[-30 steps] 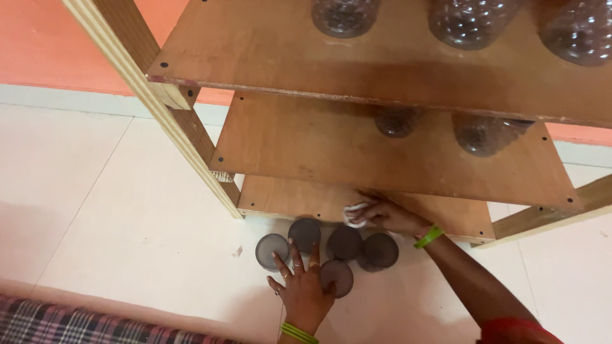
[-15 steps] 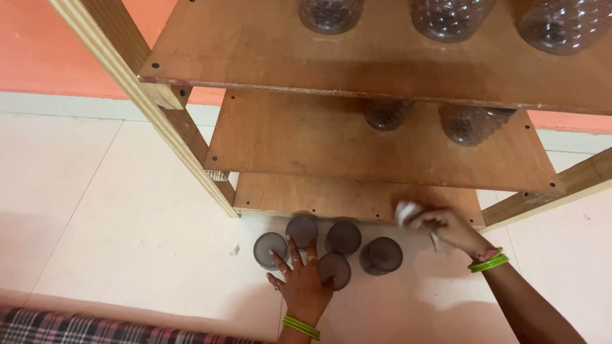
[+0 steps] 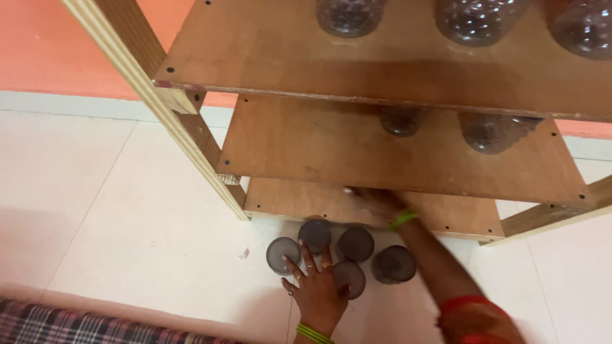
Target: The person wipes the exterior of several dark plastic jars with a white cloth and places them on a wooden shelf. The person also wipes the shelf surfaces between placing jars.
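At far left, a checked red-and-dark cloth (image 3: pixel 95 326) along the bottom edge and a pale tiled floor (image 3: pixel 95 210) below an orange wall (image 3: pixel 57 44). Next, a slanted pale wooden post (image 3: pixel 159 108) carrying three brown plywood shelves: top shelf (image 3: pixel 382 57), middle shelf (image 3: pixel 357 143), bottom shelf (image 3: pixel 299 199). On the floor just in front of the bottom shelf, a cluster of five clear plastic jars with dark grey round lids, seen from above: leftmost jar (image 3: pixel 282 255), then one nearer the shelf (image 3: pixel 315 236), a third (image 3: pixel 355 244), a fourth closest to the camera (image 3: pixel 350 278), and a fifth at right (image 3: pixel 394 264). Left hand (image 3: pixel 317 292) flat over the cluster, fingers (image 3: pixel 307 257) spread apart, tips lying on or beside the leftmost two lids, palm edge touching the nearest lid (gripping nothing, as far as can be seen). Green bangles (image 3: pixel 313 333) at that wrist. Further right, right hand (image 3: pixel 377 202) reaching onto the bottom shelf under the middle one, blurred and half hidden; whether its fingers are closed or apart cannot be told. Green bangle (image 3: pixel 403 220) on that wrist, red sleeve (image 3: pixel 475 312) at lower right. Dimpled clear jars on the top shelf (image 3: pixel 349 14) and under it on the middle shelf (image 3: pixel 401 121).
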